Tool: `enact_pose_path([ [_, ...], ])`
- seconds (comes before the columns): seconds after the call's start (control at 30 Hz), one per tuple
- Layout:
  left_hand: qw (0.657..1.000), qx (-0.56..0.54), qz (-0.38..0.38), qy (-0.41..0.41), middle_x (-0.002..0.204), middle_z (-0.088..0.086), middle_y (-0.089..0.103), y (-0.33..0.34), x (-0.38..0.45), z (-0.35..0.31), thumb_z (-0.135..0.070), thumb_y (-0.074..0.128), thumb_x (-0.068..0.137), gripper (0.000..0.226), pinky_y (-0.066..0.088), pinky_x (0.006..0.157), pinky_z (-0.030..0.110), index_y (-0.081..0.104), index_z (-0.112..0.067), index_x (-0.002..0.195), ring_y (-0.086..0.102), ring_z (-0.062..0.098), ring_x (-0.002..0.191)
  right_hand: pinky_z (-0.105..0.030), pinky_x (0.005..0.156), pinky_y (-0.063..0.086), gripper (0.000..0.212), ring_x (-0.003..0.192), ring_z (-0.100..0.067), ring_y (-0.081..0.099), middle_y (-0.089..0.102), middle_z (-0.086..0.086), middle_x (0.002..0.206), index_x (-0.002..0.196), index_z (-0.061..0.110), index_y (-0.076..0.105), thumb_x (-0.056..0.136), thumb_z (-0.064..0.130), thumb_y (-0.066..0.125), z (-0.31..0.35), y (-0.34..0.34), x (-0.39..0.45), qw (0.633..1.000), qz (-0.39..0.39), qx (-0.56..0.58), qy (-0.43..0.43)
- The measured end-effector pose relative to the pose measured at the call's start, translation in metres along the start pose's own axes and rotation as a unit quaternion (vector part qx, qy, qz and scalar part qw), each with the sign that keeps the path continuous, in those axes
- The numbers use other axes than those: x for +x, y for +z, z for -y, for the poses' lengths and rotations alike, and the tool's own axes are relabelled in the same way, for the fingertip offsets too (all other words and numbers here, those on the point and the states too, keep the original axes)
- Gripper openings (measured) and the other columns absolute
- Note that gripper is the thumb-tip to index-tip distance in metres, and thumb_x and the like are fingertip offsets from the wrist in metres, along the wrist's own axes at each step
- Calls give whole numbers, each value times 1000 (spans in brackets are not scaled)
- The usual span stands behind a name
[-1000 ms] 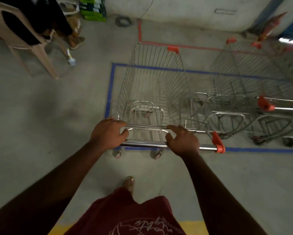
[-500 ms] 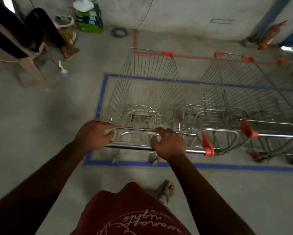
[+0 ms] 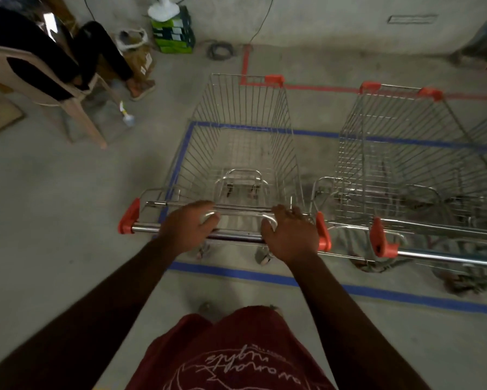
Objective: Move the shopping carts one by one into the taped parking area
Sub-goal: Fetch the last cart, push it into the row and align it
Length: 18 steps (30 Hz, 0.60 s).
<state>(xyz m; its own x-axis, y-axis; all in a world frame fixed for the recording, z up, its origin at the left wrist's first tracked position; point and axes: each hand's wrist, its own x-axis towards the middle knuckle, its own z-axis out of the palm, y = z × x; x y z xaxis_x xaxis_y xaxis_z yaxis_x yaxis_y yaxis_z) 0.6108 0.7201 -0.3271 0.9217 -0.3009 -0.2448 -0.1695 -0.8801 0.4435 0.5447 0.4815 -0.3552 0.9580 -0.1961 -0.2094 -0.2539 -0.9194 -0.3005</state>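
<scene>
The shopping cart (image 3: 245, 164) sat mostly inside the blue tape rectangle (image 3: 180, 161), at its left end, with its rear wheels just inside the near tape line. Both hands were on the push handle (image 3: 236, 235): the left hand (image 3: 187, 228) was wrapped over the bar, and the right hand (image 3: 290, 237) lay on top with fingers curled over the upper rail, so I'd say both were gripping it.

Couple of things that could've gone sideways here, imo. The left orange handle cap (image 3: 128, 218) stuck out past the left tape edge, and the basket looked right up against that line, so any drift left would've put a wheel on or over the tape. On the other side, the second cart (image 3: 405, 153) was parked just beside it, their handle ends near each other, so swinging right could've clipped it and knocked it askew. Pushing too hard would likely have sent the nose over the far tape line.
</scene>
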Motion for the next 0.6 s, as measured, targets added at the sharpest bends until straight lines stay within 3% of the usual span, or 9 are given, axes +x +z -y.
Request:
enact_pose_path([
  [0.17, 996, 78, -36, -3, 148, -12, 59, 16, 19, -8, -52, 58, 97, 49, 43, 104, 31, 60, -35, 143, 59, 16, 132, -48, 112, 45, 62, 153, -27, 35, 48, -2, 159, 152, 22, 48, 102, 56, 37, -10, 0, 16, 1000, 15, 25, 0],
  [0.33, 994, 101, -28, 16, 144, -12, 62, 11, 38, -9, -64, 39, 88, 63, 48, 102, 35, 62, -36, 140, 61, 16, 129, -49, 109, 47, 78, 153, -26, 35, 50, -1, 158, 152, 21, 49, 94, 61, 17, -13, 2, 24, 1000, 3, 5, 0],
  [0.6, 993, 105, -31, 37, 141, -13, 64, 13, 66, -7, -65, 34, 88, 64, 53, 98, 34, 62, -37, 137, 63, 13, 126, -44, 110, 44, 63, 153, -26, 35, 53, 0, 156, 151, 21, 51, 100, 54, 35, -12, -7, 39, 999, -2, 11, 36],
])
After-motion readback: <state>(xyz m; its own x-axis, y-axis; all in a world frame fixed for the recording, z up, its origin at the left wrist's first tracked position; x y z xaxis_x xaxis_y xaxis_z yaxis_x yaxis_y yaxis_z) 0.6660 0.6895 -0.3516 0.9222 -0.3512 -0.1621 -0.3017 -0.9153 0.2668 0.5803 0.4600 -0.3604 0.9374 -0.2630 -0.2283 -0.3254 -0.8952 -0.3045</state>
